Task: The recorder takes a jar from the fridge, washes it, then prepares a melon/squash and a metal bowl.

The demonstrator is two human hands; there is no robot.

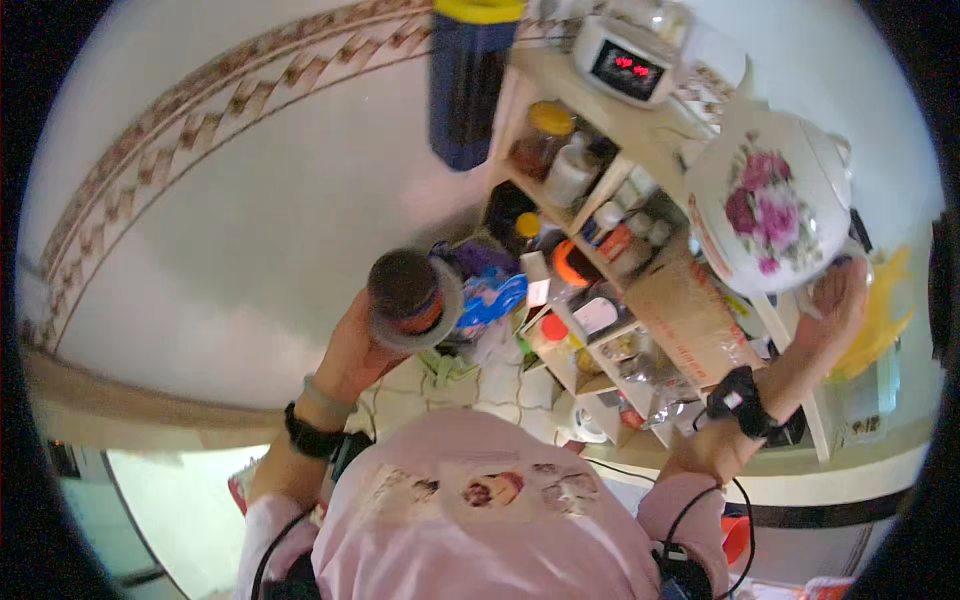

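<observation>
My left hand (358,349) is wrapped around a jar (448,304) with a dark lid, held upright in front of the pale wall. The jar's contents are mostly hidden by its lid and my fingers. To the right, my right hand (836,296) grips the near lower side of a white pot (772,202) with a pink rose pattern, which looks like a teapot. That pot is tilted and raised at the shelf's right end; blur and its body hide some of my fingers.
A wooden shelf unit (630,161) holds jars, bottles and a cardboard box (690,322). A white appliance with a lit red display (630,67) stands on top. Beside the shelf are a dark bin-like container with a yellow rim (472,90), plastic bags (491,296) and a yellow bag (877,322).
</observation>
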